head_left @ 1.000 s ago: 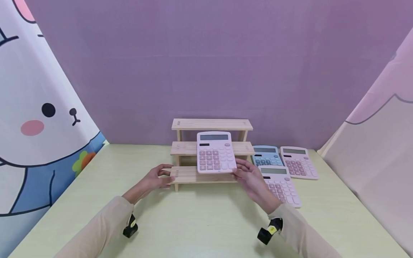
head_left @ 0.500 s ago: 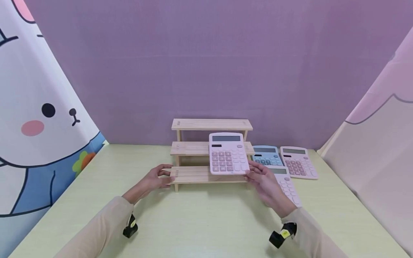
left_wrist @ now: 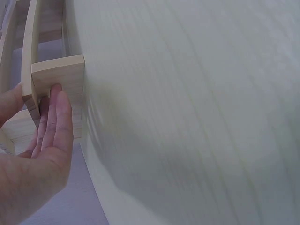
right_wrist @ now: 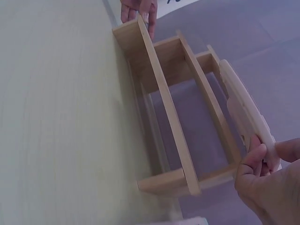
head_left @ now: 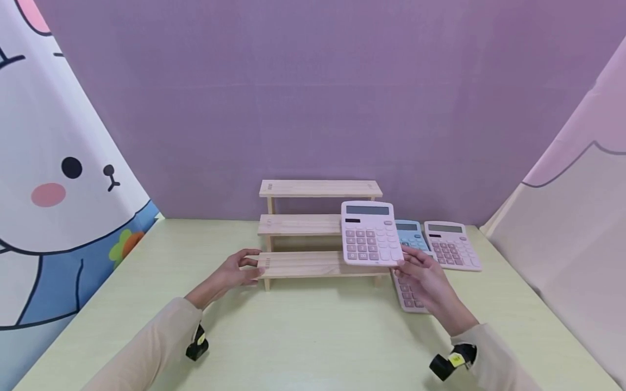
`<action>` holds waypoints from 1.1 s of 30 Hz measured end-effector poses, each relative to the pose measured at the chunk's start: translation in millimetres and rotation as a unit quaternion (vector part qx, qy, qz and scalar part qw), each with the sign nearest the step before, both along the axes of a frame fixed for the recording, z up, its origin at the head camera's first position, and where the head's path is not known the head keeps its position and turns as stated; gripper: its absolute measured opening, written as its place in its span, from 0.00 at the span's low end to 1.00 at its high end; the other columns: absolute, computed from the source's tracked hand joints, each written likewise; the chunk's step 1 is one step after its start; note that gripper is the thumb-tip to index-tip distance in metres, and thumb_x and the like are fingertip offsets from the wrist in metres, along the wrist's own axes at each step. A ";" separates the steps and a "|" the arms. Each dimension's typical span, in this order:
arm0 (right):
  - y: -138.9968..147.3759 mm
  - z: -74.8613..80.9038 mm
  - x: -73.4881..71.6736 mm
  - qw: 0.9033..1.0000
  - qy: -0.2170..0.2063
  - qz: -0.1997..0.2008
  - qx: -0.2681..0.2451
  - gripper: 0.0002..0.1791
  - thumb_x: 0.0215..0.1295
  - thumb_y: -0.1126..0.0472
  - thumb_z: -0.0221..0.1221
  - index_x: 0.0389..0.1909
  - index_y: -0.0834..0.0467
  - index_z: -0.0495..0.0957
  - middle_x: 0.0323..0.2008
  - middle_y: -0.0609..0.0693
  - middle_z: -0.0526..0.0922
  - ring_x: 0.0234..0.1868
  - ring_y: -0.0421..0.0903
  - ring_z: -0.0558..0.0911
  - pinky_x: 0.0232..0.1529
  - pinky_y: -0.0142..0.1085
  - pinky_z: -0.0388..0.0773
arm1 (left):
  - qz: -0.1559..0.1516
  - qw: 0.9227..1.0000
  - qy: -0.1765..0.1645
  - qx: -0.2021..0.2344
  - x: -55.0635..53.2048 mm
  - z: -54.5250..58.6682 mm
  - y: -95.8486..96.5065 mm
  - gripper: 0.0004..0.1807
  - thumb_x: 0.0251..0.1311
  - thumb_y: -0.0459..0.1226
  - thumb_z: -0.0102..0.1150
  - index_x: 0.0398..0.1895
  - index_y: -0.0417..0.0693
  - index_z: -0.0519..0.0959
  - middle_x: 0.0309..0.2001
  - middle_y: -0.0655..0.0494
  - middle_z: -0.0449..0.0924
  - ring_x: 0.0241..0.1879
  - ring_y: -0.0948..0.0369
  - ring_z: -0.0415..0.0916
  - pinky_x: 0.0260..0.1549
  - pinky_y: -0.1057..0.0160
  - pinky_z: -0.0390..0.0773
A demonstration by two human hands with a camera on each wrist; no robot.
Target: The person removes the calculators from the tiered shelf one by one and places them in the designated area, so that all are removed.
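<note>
My right hand (head_left: 430,285) pinches a pink calculator (head_left: 371,236) by its lower right corner, face toward the head camera. It is held up over the right end of a three-tier wooden display stand (head_left: 303,265). Seen edge-on in the right wrist view, the calculator (right_wrist: 248,110) sits between thumb and fingers, apart from the stand's boards. At the stand's left end my left hand (head_left: 237,274) grips the lowest shelf, thumb on top. In the left wrist view the fingers of that hand (left_wrist: 47,150) reach beneath the board (left_wrist: 29,70).
On the table (head_left: 303,336), right of the stand, lie a blue calculator (head_left: 412,232), partly covered, and a pink calculator (head_left: 455,251). Another pink calculator (head_left: 409,297) lies mostly hidden under my right hand. A purple backdrop (head_left: 313,98) rises behind the stand.
My right hand has carried the pink calculator rightward from in front of the stand's middle to its right end. The left hand and the stand have stayed put.
</note>
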State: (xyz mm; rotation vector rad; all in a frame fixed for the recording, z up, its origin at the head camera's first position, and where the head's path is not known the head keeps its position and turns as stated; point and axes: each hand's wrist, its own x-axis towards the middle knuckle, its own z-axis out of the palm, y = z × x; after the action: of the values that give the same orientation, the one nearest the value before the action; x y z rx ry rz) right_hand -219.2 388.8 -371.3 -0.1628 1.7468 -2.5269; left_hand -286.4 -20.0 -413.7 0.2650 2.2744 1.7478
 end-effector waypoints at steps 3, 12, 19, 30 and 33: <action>10.3 -1.4 2.4 1.000 0.017 0.010 -0.011 0.17 0.63 0.75 0.47 0.52 0.61 0.62 0.37 0.47 0.78 0.36 0.39 0.79 0.40 0.26 0.79 | 0.000 1.000 0.001 -0.002 0.1 0.4 -0.3 0.33 0.57 0.33 0.58 0.64 0.38 0.57 0.51 0.38 0.69 0.39 0.61 0.76 0.45 0.54 0.81; 38.3 -7.3 10.1 0.996 0.052 0.037 -0.056 0.17 0.64 0.78 0.42 0.48 0.59 0.68 0.38 0.50 0.80 0.36 0.42 0.80 0.40 0.28 0.79 | -0.005 1.000 0.004 -0.004 -0.3 0.6 -0.7 0.33 0.57 0.33 0.58 0.64 0.38 0.56 0.51 0.38 0.69 0.39 0.61 0.76 0.44 0.55 0.81; 56.6 -10.9 17.2 0.996 0.056 0.036 -0.061 0.18 0.64 0.78 0.42 0.47 0.58 0.72 0.36 0.50 0.79 0.37 0.42 0.80 0.42 0.29 0.80 | -0.002 1.000 0.005 0.000 -0.7 -0.9 -1.1 0.33 0.57 0.33 0.58 0.64 0.37 0.57 0.51 0.38 0.69 0.39 0.61 0.77 0.44 0.55 0.81; 84.7 -17.9 23.6 0.991 0.090 0.063 -0.074 0.21 0.65 0.79 0.38 0.49 0.59 0.73 0.39 0.52 0.81 0.39 0.44 0.81 0.43 0.31 0.81 | 0.001 1.000 0.001 0.002 -0.6 -1.9 -1.0 0.33 0.57 0.33 0.58 0.64 0.38 0.57 0.51 0.37 0.69 0.39 0.61 0.77 0.45 0.55 0.81; 91.6 -20.1 24.6 0.989 0.099 0.075 -0.081 0.22 0.65 0.80 0.36 0.50 0.60 0.73 0.41 0.53 0.81 0.40 0.45 0.81 0.44 0.31 0.80 | 0.000 1.000 0.002 -0.002 -0.7 -1.7 -0.9 0.33 0.57 0.33 0.58 0.64 0.38 0.57 0.51 0.38 0.69 0.39 0.61 0.76 0.45 0.55 0.81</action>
State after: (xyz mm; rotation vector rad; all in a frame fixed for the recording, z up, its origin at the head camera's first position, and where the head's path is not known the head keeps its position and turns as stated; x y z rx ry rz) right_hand -194.6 480.4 -391.3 -0.5504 1.5185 -2.6162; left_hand -287.1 -20.9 -415.4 0.2672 2.2805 1.7433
